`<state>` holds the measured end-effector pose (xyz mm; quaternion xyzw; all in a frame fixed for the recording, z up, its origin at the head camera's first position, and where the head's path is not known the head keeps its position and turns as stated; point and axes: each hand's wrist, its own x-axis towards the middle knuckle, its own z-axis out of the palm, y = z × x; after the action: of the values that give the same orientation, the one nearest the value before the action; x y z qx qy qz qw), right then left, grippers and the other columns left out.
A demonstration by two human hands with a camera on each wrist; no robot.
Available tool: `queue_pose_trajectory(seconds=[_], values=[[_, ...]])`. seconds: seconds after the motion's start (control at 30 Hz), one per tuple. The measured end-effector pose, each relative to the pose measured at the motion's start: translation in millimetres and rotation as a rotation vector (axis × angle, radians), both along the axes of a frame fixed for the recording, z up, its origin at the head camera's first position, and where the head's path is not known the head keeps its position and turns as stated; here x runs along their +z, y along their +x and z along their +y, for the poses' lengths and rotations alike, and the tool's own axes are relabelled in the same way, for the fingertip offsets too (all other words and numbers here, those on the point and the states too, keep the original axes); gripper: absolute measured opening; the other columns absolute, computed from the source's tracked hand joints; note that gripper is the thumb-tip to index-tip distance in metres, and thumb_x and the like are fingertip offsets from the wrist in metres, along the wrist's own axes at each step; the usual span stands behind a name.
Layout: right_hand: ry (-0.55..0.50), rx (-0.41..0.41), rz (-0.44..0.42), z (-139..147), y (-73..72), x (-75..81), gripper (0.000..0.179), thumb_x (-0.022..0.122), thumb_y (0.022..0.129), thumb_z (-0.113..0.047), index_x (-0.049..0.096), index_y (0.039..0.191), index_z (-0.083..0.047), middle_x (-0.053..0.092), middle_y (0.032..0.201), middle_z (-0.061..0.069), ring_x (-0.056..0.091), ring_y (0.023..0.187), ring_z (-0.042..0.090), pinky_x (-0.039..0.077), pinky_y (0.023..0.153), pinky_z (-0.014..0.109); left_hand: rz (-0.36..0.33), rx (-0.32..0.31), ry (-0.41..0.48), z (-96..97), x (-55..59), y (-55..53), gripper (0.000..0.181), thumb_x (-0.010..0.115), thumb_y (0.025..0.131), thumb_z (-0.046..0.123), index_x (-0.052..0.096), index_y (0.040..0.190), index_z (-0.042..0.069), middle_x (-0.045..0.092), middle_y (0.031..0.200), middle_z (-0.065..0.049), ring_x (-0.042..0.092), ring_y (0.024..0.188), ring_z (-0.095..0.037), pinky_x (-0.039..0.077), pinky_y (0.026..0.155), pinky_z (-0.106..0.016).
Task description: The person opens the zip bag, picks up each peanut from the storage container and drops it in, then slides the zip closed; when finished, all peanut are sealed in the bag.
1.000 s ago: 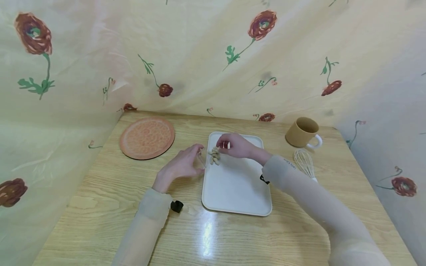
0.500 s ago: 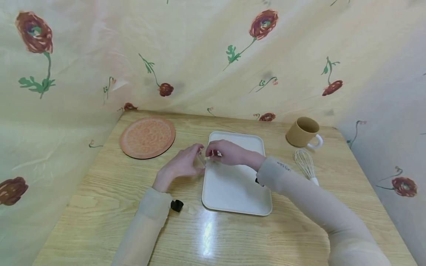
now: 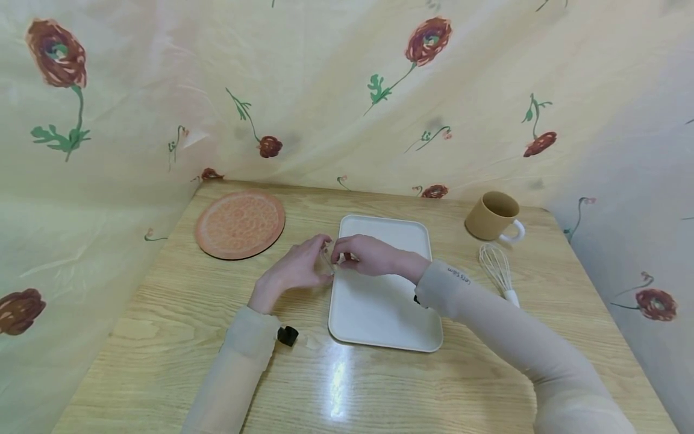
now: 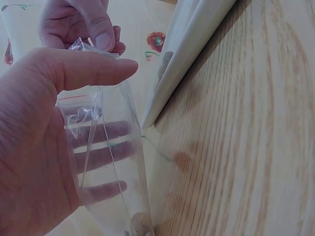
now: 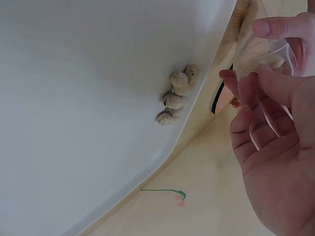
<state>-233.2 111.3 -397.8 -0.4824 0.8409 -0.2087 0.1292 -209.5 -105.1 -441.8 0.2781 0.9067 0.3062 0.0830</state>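
Note:
My left hand [image 3: 297,264] holds a clear plastic bag [image 4: 132,172] upright beside the white tray [image 3: 387,313], thumb on one side and fingers behind. A peanut in its shell [image 4: 141,223] lies low in the bag. At the bag's mouth is my right hand [image 3: 368,254], its thumb and forefinger pinched together. A pale beige piece, apparently a peanut [image 5: 276,62], shows by those fingertips, partly hidden by the hand and plastic. Several unshelled peanuts [image 5: 178,88] sit against the tray's rim in the right wrist view; the right hand covers them in the head view.
A round orange-patterned mat [image 3: 240,225] lies at the back left of the wooden table [image 3: 190,319]. Over on the right stand a tan mug [image 3: 490,217] with a white handle and a whisk [image 3: 497,271]. Flowered cloth [image 3: 325,90] hangs behind the table.
My right hand has moved left and slightly nearer, from the peanuts on the tray to the bag's mouth. The left hand has stayed in place with the bag.

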Motion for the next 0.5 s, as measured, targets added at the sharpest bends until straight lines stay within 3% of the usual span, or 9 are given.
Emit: queue_pose_trajectory(seconds=[0.5], values=[[-0.017,-0.037,-0.02,2.1,0.3,1.4,0.02,0.067,0.091,0.003,0.071,0.109,-0.005,0.068,0.107,0.008,0.06,0.086,0.015,0.051,0.079,0.032,-0.012,0.009,-0.015,0.4,1.0,1.6,0.077,0.079,0.083,0.028,0.037,0.145,0.009,0.054,0.134,-0.011,0.053,0.121,-0.025,0.036,0.105,-0.054]])
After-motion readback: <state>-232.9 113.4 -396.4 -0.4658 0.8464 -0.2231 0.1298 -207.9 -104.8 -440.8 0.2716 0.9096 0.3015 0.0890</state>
